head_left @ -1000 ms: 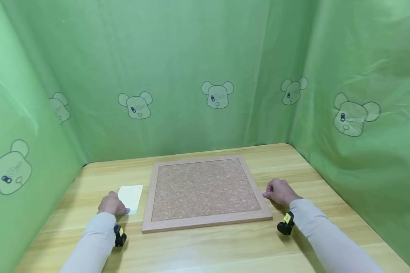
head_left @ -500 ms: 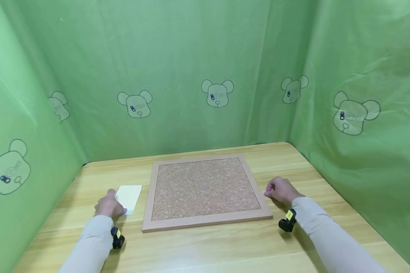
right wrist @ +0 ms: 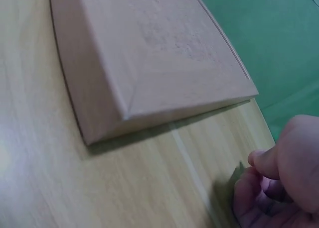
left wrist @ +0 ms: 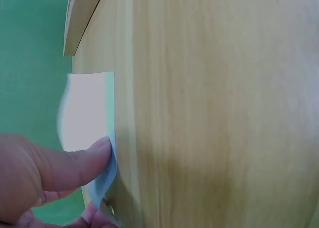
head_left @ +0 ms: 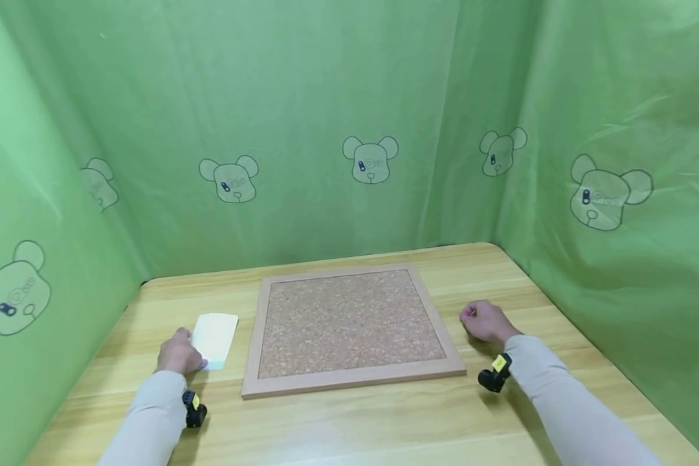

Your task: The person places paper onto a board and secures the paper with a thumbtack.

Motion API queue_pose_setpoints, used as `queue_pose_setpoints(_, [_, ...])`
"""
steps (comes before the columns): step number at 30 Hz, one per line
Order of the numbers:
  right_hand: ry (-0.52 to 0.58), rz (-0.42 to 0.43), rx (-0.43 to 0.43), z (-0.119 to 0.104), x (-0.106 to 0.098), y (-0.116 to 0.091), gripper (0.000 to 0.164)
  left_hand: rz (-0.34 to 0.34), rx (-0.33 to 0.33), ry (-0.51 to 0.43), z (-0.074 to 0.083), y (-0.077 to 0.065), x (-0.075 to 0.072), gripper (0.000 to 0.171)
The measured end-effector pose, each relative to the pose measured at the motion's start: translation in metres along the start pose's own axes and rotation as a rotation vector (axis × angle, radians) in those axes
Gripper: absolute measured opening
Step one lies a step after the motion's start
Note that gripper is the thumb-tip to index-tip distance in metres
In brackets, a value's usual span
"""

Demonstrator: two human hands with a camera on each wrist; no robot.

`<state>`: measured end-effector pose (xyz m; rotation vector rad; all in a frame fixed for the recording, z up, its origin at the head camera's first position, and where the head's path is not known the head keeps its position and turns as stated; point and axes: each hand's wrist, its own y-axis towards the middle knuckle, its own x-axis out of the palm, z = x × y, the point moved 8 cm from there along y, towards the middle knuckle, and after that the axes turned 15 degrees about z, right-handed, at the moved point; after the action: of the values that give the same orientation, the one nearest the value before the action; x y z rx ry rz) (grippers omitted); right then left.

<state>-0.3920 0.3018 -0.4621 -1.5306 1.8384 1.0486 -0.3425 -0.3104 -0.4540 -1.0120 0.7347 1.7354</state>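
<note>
A white sheet of paper (head_left: 214, 335) with a pale blue-green strip along its near edge is at the left of the table. My left hand (head_left: 178, 353) pinches its near left corner; in the left wrist view the thumb (left wrist: 82, 164) presses on top, fingers are beneath, and the sheet bends there. Right of the paper lies a wood-framed cork board (head_left: 352, 323). Beyond the board's right side is my right hand (head_left: 485, 321), fingers curled and thumb tip against the index finger. In the right wrist view, no held thing can be made out between them.
The light wooden table (head_left: 349, 427) carries everything. Green curtains (head_left: 303, 129) printed with bear heads enclose the back and both sides. A small black camera sits on each wrist (head_left: 195, 409).
My left hand has shifted left, taking the paper a little way along, farther from the board. My right hand has drifted slightly right, away from the frame. The board stays put.
</note>
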Motion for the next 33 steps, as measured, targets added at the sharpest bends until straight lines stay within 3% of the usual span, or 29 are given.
queue_pose_setpoints(8, [0.269,-0.033,0.254,0.018,0.002,0.001,0.025,0.005,-0.022,-0.047,-0.005,0.001,0.001,0.083])
queue_pose_setpoints(10, [0.248,-0.013,0.246,0.020,-0.001,0.002,0.025,0.007,-0.023,-0.079,-0.006,0.001,0.001,0.087])
queue_pose_setpoints(15, [0.057,0.037,0.133,0.017,-0.010,0.001,0.019,-0.006,-0.004,-0.136,-0.007,-0.001,0.000,0.092])
queue_pose_setpoints(21, [-0.013,0.048,0.050,0.007,-0.009,-0.001,0.012,-0.007,0.014,-0.147,-0.007,-0.001,-0.002,0.111])
queue_pose_setpoints(27, [-0.071,0.050,0.030,0.006,-0.008,0.001,0.013,0.031,0.091,-0.146,-0.003,0.000,-0.002,0.128])
queue_pose_setpoints(33, [-0.081,0.058,0.049,0.009,-0.005,0.003,0.013,0.100,0.153,-0.193,0.001,-0.001,-0.002,0.125])
